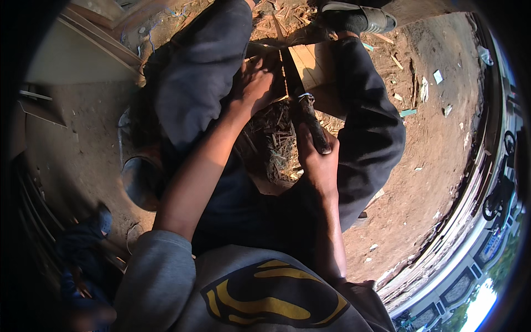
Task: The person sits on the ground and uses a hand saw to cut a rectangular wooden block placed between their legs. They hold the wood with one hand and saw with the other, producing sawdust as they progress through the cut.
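My left hand (254, 86) rests on a shadowed wooden piece between my legs, fingers apart and slightly bent. A thin, lit edge (285, 72) runs just right of it. My right hand (318, 155) is closed round a dark-handled tool (312, 119) with shiny metal at its upper end, which lies close to that edge. A pale wooden board (310, 63) slants beside my right leg, above the tool. Wood shavings and chips (276, 160) cover the shaded ground between my legs. What exactly lies under my left fingers is hard to make out.
My sandaled foot (357, 19) is at the top. Panels (66, 58) lean at the upper left; a metal cylinder (141, 182) lies by my left leg. A person in dark clothes (83, 249) is at the lower left. Stacked planks (442, 227) and motorbikes (495, 196) line the right.
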Available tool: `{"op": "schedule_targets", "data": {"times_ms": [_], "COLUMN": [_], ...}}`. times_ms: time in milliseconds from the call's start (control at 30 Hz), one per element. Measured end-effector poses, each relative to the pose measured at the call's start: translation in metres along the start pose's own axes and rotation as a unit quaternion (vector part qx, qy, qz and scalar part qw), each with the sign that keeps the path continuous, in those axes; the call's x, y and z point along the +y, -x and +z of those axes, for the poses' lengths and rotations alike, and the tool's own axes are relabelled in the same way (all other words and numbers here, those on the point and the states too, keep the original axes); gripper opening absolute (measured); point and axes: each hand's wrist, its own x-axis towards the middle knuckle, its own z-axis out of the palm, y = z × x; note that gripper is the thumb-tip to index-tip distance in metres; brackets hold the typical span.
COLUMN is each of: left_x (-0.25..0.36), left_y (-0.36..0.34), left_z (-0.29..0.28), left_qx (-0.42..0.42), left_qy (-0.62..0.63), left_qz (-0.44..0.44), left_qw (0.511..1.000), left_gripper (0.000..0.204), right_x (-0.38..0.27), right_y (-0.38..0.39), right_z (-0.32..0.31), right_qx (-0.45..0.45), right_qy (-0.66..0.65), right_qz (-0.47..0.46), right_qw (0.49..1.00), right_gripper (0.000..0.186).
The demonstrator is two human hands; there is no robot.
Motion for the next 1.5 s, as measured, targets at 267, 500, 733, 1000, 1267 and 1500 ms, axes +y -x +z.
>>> {"op": "schedule_targets", "data": {"times_ms": [267,500,733,1000,1267,1500], "left_x": [0.0,0.009,0.006,0.019,0.01,0.021], "left_y": [0.0,-0.012,-0.001,-0.007,-0.009,-0.008], "left_z": [-0.004,-0.025,-0.018,-0.025,-0.008,-0.029], "left_qx": [0.069,-0.021,0.002,0.022,-0.045,-0.03], "left_qy": [-0.005,-0.012,-0.002,-0.041,-0.111,-0.024], "left_qz": [0.011,-0.002,0.005,-0.086,-0.118,-0.155], "left_qw": [0.998,1.0,1.0,0.995,0.986,0.987], "left_gripper": [0.009,0.011,0.007,0.04,0.06,0.054], "right_x": [-0.005,0.006,0.003,0.01,0.007,0.005], "right_y": [0.042,0.026,0.028,0.07,0.014,0.079], "right_z": [-0.01,-0.007,0.001,-0.023,-0.008,-0.017], "right_qx": [-0.007,0.018,0.029,0.0,0.012,0.035], "right_qy": [0.051,0.03,0.03,0.057,0.02,0.054], "right_qz": [0.0,-0.032,-0.056,-0.019,-0.005,-0.044], "right_qw": [0.999,0.999,0.998,0.998,1.0,0.997], "right_gripper": [0.013,0.021,0.017,0.01,0.015,0.014]}}
